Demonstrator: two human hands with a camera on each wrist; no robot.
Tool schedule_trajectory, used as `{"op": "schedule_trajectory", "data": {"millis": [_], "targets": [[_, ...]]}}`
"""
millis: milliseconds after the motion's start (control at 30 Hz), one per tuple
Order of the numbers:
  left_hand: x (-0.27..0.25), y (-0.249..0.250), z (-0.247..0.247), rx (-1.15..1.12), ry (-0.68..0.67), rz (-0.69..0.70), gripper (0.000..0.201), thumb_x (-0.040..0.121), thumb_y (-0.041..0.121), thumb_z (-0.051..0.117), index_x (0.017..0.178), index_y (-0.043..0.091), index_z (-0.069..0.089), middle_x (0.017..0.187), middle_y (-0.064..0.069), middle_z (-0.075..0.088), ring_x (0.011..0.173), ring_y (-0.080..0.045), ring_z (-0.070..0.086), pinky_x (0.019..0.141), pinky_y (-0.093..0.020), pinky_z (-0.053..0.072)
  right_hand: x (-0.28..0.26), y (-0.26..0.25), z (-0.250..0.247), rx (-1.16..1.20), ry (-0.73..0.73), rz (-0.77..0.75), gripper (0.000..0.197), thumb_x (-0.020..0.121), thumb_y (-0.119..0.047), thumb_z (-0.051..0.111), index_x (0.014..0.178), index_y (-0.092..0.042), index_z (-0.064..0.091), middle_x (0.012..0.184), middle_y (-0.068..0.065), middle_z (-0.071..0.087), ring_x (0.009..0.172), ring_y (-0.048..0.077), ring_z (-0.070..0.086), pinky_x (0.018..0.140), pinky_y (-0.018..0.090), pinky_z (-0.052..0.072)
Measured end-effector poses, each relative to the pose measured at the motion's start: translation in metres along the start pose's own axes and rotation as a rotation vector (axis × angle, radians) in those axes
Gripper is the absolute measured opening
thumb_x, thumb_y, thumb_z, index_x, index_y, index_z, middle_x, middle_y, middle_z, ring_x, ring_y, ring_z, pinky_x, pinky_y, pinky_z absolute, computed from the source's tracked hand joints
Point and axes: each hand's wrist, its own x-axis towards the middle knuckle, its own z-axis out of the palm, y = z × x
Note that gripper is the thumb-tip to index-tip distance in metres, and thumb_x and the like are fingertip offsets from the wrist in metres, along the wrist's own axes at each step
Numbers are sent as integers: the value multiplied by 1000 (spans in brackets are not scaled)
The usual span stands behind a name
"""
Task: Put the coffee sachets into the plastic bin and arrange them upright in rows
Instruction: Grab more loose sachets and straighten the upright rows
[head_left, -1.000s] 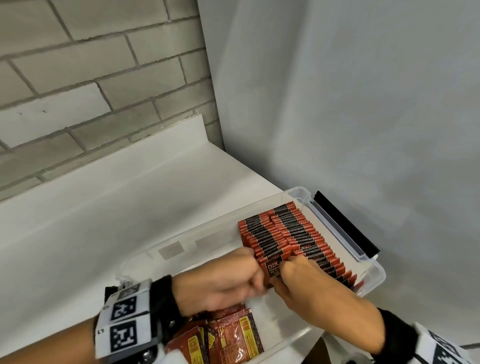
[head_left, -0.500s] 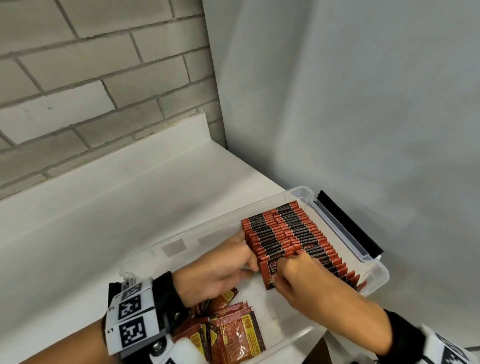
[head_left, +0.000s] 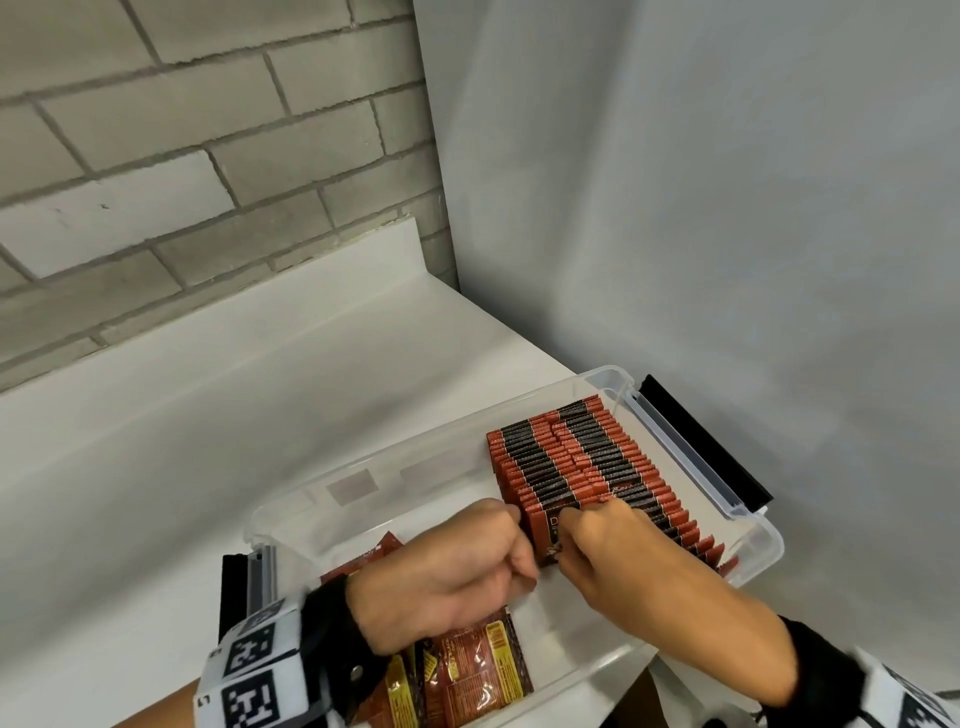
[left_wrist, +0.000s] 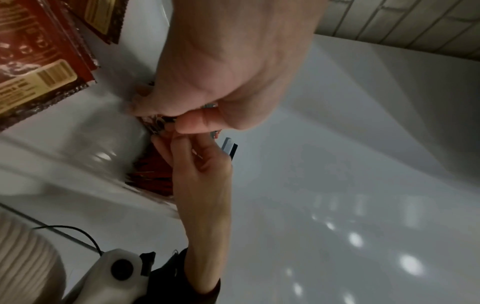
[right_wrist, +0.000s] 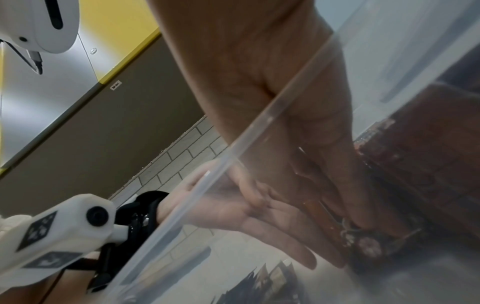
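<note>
Clear plastic bin (head_left: 756, 540), 2 upright sachet rows (head_left: 576, 457), both grips pinching front sachet (head_left: 545, 530)

Front sachet (head_left: 546, 529) half hidden by both hands – loose sachets (head_left: 470, 670) cut off below

Grey brick wall (head_left: 208, 130), white counter (head_left: 234, 415)

Red/blk sachets (head_left: 582, 457) upright, 2 rows in clear bin (head_left: 756, 564); loose ones (head_left: 467, 667) flat.
</note>
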Motion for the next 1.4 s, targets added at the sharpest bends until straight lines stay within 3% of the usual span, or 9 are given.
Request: {"op": "schedule_trajectory", "data": {"millis": [133, 267, 400, 533, 633, 867, 1100, 1267, 1400], "targets": [[0, 0, -3, 57, 6, 0, 55, 77, -24, 33, 129, -10, 47, 111, -18, 58, 88, -16, 56, 85, -23, 47, 1, 2, 0, -13, 9, -3, 14, 99, -27, 43, 99, -17, 53, 92, -1, 47, 78, 15, 44, 54, 13, 28], [-13, 10, -8, 206, -15, -39, 32, 84, -21, 34, 87, 5, 52, 92, -8, 53, 83, -12, 48, 89, -15, 44, -1, 0, 0, 26, 10, 1, 10, 100, -26, 43, 93, -20, 48, 81, -7, 44, 67, 9, 45, 51, 14, 30], [-31, 29, -28, 786, -65, 55, 37, 98, 5, 44, 132, 19, 50, 134, 7, 51, 123, -6, 48, 100, -16, 39, -4, 0, -2, 63, 22, -15, 13, 99, -26, 44, 87, -21, 48, 82, -6, 53, 64, 7, 48, 56, 17, 40], [-47, 47, -32, 1550, -151, 68, 39, 97, 30, 51, 136, 31, 45, 132, 5, 53, 116, -13, 52, 90, -26, 45, -2, -6, -2, 158, -99, -25, 13, 96, -24, 51, 100, -17, 61, 96, 0, 65, 83, 15, 63, 76, 28, 55], [-43, 48, -36, 1825, -185, -80, 69, 87, 33, 67, 145, 30, 28, 139, -1, 39, 124, -22, 42, 84, -30, 42, -1, -16, -1, 204, -259, -73, 35, 96, -31, 54, 129, -23, 49, 126, 0, 53, 108, 16, 57, 95, 35, 50], [-36, 37, -51, 1926, -218, -299, 111, 72, 28, 82, 151, 20, 5, 142, -11, 33, 128, -30, 40, 99, -40, 43, 9, -28, -1, 235, -557, -181, 61, 93, -33, 60, 143, -21, 27, 132, 3, 52, 117, 19, 52, 99, 39, 45], [-34, 46, -69, 1756, -270, -278, 71, 76, 10, 78, 134, 12, 36, 128, -10, 57, 95, -14, 48, 60, -15, 37, 18, -32, 12, 371, -549, -170, 48, 89, -30, 66, 129, -22, 40, 123, -2, 56, 108, 14, 58, 97, 34, 49], [-31, 46, -68, 1737, -235, -263, 74, 78, 15, 78, 133, 12, 29, 116, -10, 61, 90, -15, 49, 77, -26, 41, 17, -35, 14, 327, -495, -237, 26, 93, -25, 60, 117, -18, 55, 120, 1, 62, 105, 16, 61, 95, 34, 50], [-31, 46, -73, 1746, -327, -255, 52, 81, 23, 76, 125, 9, 52, 120, -8, 63, 90, -13, 50, 67, -14, 39, 17, -36, 17, 329, -474, -238, 20, 93, -26, 59, 112, -19, 55, 119, 2, 62, 104, 17, 62, 93, 35, 52]]}}
